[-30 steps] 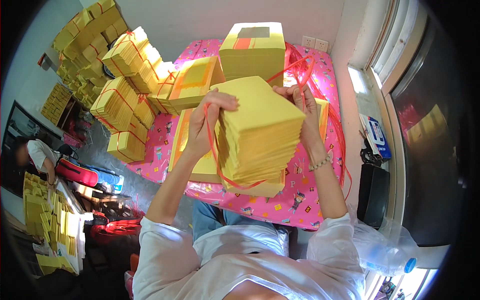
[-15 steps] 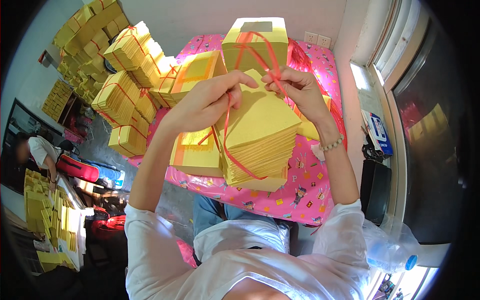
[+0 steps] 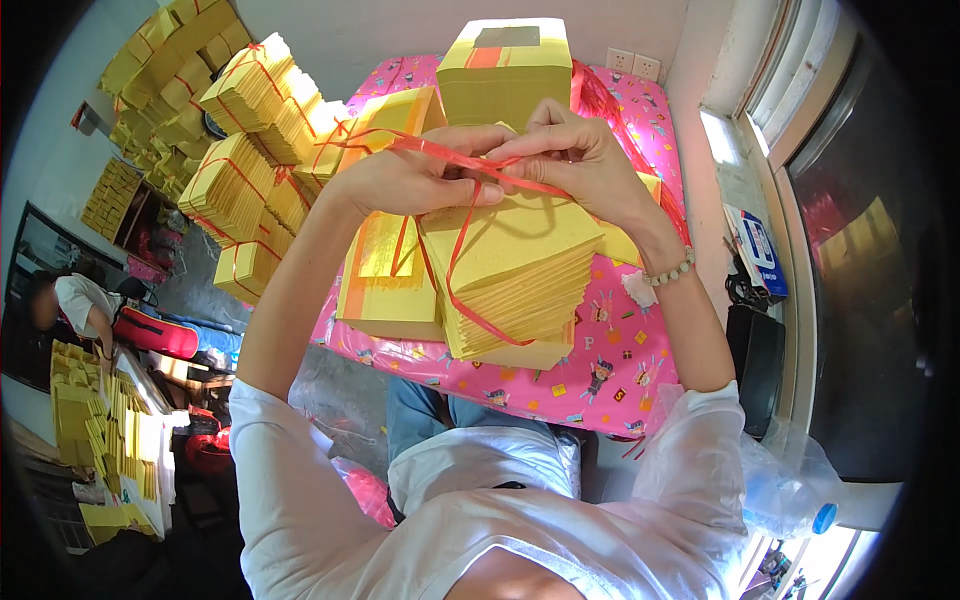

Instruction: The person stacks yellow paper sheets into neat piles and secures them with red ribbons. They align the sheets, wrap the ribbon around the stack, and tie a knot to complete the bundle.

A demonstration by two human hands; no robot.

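A thick stack of yellow paper sheets [image 3: 515, 285], possibly envelopes, sits in front of me at the table's near edge. Red plastic ribbon [image 3: 468, 268] runs down its left side and under its near side. Above the stack's top my two hands meet. My left hand [image 3: 425, 178] pinches the ribbon, which trails off leftward over its knuckles. Closed on the same crossing strands is my right hand [image 3: 590, 165], with a beaded bracelet on its wrist. The fingers partly hide where the strands cross, so I cannot tell whether there is a knot.
Yellow blocks of paper [image 3: 390, 300] lie left of the stack, and a taller one [image 3: 505, 85] stands behind it. Tied bundles [image 3: 235, 180] pile up farther left. Loose red ribbon [image 3: 610, 110] lies on the pink table cover [image 3: 600, 390]. A person [image 3: 90, 305] works far left.
My hands have come together over the stack. The ribbon loop that stood above the right hand is down, and its strands now cross between my fingers, with an end stretching left.
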